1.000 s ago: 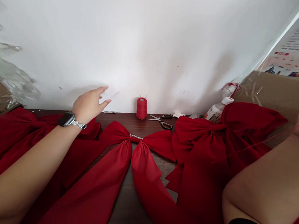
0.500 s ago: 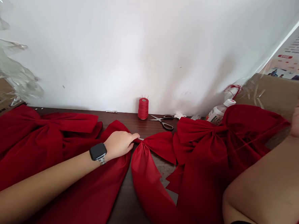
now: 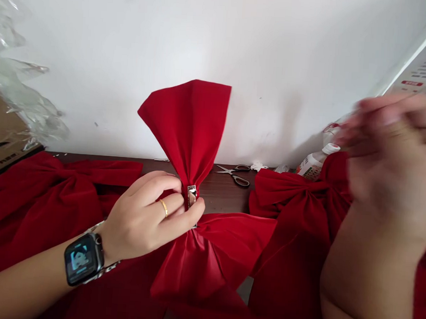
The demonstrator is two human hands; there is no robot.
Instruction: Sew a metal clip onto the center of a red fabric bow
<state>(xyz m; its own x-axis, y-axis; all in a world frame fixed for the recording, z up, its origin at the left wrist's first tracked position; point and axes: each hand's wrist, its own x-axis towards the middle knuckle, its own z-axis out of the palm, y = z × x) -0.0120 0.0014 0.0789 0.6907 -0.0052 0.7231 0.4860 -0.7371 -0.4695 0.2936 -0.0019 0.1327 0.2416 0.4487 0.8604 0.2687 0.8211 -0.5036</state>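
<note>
My left hand (image 3: 148, 208) is closed around the gathered middle of a red fabric bow (image 3: 197, 125), holding it tilted up off the table. A metal hair clip (image 3: 191, 196) sits along that middle, beside my left fingers. One loop of the bow points up toward the wall; the other loop and the tails hang toward me. My right hand (image 3: 397, 146) is raised at the right, apart from the bow and smeared by motion. Its fingers look pinched together, but what is between them cannot be made out.
Other red bows lie at the left (image 3: 52, 193) and right (image 3: 297, 203). Scissors (image 3: 234, 173) rest near the wall, and a white bottle (image 3: 312, 164) stands behind the right bow. A cardboard box (image 3: 5, 127) and plastic wrapping (image 3: 29, 95) are at the left edge.
The bow has been lifted and turned in my left hand, so one loop now stands upright and hides the red thread spool. My right hand has come inward into view from the right edge.
</note>
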